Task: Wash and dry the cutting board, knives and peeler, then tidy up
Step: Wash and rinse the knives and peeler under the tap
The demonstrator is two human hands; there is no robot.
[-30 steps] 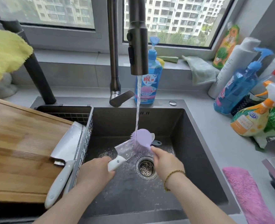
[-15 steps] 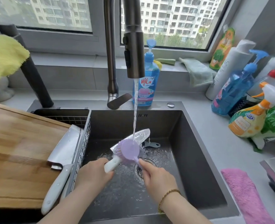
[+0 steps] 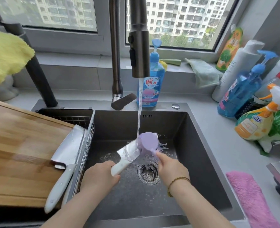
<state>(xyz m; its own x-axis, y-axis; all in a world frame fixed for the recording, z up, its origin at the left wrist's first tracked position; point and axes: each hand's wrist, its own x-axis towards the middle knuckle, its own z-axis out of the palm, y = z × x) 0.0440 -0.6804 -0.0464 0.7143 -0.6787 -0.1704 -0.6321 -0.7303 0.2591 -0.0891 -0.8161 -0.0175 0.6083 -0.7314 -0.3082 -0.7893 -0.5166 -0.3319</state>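
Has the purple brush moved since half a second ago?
Yes. The brush went farther from the drain, toward the back wall of the sink.

- Knives: two, a knife under the running water and a cleaver beside the rack.
- Cutting boards: one cutting board, wooden.
- Brushes: one brush, lilac.
- Hands: two, a left hand and a right hand.
- Bracelets: one bracelet.
- Taps: one tap.
- Sinks: one sink, with one drain.
- Racks: one rack.
- Cloths: three, a yellow cloth, a green cloth and a pink cloth.
- Pump bottles: two, both blue, a soap bottle behind the tap and a second pump bottle at the right.
- Other bottles at the right: at least four, among them a spray bottle; they overlap too much for a sure count.
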